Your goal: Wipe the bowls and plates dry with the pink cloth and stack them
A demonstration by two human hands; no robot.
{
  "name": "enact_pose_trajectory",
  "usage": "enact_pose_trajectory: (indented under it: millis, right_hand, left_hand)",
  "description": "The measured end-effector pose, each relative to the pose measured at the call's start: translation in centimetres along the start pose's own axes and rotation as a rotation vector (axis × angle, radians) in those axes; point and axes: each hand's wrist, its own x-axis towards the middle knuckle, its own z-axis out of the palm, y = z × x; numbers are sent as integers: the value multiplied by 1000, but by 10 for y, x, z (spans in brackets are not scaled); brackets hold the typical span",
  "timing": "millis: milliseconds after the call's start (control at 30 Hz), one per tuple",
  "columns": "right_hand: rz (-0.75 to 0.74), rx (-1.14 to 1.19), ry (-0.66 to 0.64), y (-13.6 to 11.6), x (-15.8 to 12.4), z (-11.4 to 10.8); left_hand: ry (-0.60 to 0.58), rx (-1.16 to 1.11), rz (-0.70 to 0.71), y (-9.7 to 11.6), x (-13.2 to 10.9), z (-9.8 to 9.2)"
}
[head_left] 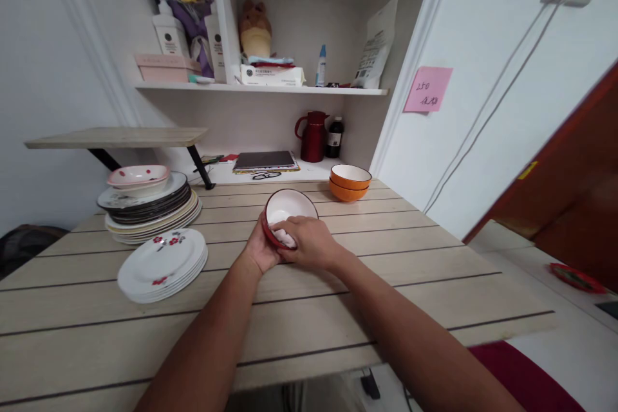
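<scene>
A red bowl with a white inside point(288, 207) is tilted toward me above the wooden table point(386, 251). My left hand point(259, 250) cups its underside and near rim. My right hand point(313, 242) is closed over a white cloth point(284, 236) pressed against the bowl's inner wall at the near edge. Both forearms reach in from the bottom of the view.
Two stacked orange bowls point(349, 181) stand at the table's far side. On the left lie a stack of white flowered plates point(161, 264) and a taller plate stack topped by a spotted bowl point(138, 180). Behind are a red jug point(313, 136), a dark bottle point(335, 137) and shelves.
</scene>
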Motion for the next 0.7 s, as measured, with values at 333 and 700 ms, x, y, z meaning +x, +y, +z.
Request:
enact_pose_trajectory:
  millis: [333,700]
  right_hand:
    - [1,-9,-4,1,1,0]
    - [24,80,87,6,-2,10]
  left_hand:
    - [22,-3,-16,1,6,-2]
    - [-45,2,-19,-2,3,0]
